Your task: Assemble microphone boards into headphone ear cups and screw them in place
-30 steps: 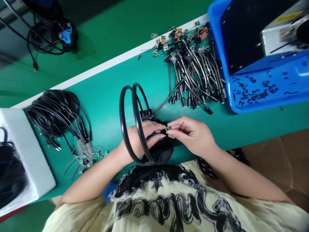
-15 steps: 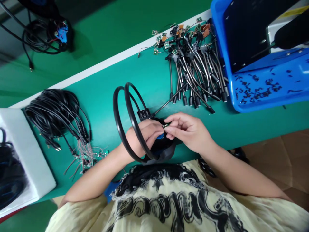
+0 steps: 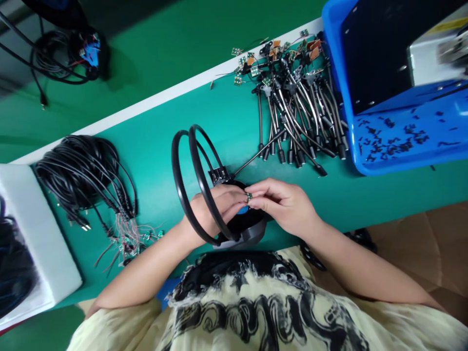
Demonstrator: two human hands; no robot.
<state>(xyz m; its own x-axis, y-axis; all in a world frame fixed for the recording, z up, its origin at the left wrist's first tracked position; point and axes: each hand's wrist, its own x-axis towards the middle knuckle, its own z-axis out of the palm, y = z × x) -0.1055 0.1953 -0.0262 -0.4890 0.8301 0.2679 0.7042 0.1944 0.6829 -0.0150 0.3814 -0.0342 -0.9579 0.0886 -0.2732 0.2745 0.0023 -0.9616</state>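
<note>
A small green circuit board [image 3: 249, 197] is pinched between the fingertips of my two hands. My right hand [image 3: 287, 204] closes thumb and fingers on its right side. My left hand [image 3: 215, 207] reaches through the twin black headband [image 3: 180, 180] of a headset, its fingertips together at the board's left edge. Just beneath the hands lies the headset's open ear cup [image 3: 256, 234], with a blue part [image 3: 243, 209] showing inside. From the headset a thin microphone boom [image 3: 258, 153] points up and right. My fingers cover most of the board and any wires on it.
Several microphone booms [image 3: 292, 112] with small boards lie at the back right, beside a blue tray [image 3: 360, 163] holding black bits and a dark panel. Bundled black cables [image 3: 80, 170] with bare wire ends lie left, near a white foam box [image 3: 54, 243]. Another cabled ear cup [image 3: 89, 51] sits beyond.
My right fingertips have shifted slightly left against my left fingers, and the circuit board has turned between them. Over the blue tray, a black shape has given way to a blurred grey one.
</note>
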